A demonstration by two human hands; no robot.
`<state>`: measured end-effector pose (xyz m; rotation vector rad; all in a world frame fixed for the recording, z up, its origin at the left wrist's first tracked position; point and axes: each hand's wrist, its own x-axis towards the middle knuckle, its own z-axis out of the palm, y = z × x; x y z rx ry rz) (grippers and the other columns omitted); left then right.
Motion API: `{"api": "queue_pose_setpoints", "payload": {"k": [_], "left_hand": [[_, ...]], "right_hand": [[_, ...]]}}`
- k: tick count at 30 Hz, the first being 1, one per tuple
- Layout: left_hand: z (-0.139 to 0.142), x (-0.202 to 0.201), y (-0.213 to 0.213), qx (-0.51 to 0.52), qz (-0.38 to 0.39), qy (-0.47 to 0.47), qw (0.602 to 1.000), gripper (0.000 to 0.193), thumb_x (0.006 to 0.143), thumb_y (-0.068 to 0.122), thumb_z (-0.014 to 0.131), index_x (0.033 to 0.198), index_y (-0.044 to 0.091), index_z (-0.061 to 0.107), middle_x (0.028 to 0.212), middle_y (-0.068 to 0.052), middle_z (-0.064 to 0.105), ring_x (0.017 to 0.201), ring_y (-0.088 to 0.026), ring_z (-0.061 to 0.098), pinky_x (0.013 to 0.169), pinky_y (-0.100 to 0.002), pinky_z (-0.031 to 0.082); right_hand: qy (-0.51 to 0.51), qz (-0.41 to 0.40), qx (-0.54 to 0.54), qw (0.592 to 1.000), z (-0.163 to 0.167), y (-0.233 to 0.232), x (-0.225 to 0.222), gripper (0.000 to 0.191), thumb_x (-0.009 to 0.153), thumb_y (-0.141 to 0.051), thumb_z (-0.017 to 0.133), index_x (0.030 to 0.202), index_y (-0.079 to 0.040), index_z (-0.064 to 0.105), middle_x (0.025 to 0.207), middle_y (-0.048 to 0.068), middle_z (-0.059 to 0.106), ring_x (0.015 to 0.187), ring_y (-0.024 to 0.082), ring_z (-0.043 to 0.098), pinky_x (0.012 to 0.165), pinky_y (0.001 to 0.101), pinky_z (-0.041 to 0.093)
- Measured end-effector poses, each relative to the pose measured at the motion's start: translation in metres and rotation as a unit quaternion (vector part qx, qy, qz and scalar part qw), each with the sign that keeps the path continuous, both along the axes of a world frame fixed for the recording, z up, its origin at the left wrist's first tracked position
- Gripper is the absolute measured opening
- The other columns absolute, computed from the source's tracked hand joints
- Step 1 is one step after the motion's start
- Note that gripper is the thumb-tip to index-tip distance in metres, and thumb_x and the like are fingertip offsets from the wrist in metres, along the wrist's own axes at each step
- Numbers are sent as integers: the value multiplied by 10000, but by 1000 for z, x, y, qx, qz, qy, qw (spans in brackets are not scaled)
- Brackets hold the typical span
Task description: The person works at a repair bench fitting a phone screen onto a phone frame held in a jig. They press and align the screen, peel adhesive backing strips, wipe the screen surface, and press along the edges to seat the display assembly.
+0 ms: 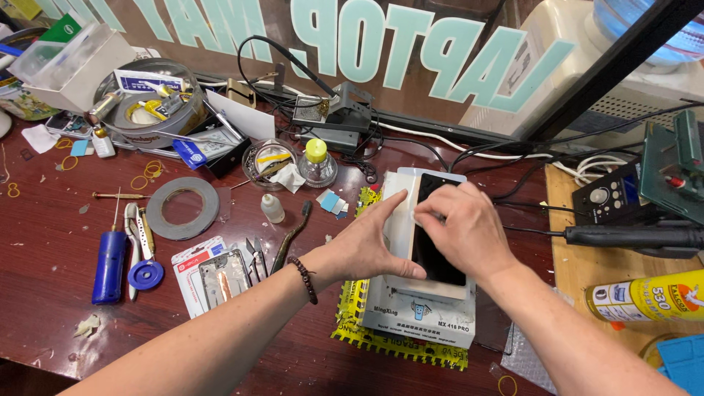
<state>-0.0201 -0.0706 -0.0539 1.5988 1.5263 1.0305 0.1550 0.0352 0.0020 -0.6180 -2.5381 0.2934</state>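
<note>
Both hands are pressing on a dark phone atop a white box.
The box (418,323) is sitting at the bench's (44,308) five o'clock; the left hand (367,246) is bracing the phone (434,257) with open grip, and the right hand (466,231) is lying flat, fingers uncurled.

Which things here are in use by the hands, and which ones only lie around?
In use: left hand, right hand, black phone, white box under it.

Lying about: tape roll, blue screwdriver, yellow-capped bottle, spray can, tweezers.

Black phone (438,242) — blue screwdriver (110,267)
</note>
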Motion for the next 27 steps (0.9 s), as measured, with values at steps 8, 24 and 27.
{"api": "queue_pose_setpoints", "payload": {"k": [8,24,27], "left_hand": [[-1,-2,-6,-23,2,-34,999,1345,581,474,955,1593,-42,235,1561,-293,427,1482,-350,420,1195,-401,360],[-1,1,-3,-34,38,-53,997,1295,590,353,947,1602,5,216,1526,-269,462,1437,-328,470,1161,-383,400],[0,3,-2,-42,45,-50,997,1300,601,359,955,1601,-8,212,1526,-273,452,1439,-327,459,1159,-383,398]], "right_hand": [[-4,-5,-14,1000,2,-14,7,57,781,-158,779,810,-109,782,859,13,729,831,251,632,793,398,495],[-3,16,-11,1000,3,-22,7,71,801,-171,768,817,-102,760,831,19,695,830,241,629,803,388,496],[-3,16,0,1000,3,-23,8,63,790,-171,769,814,-113,769,826,5,702,818,237,627,773,389,484]]}}
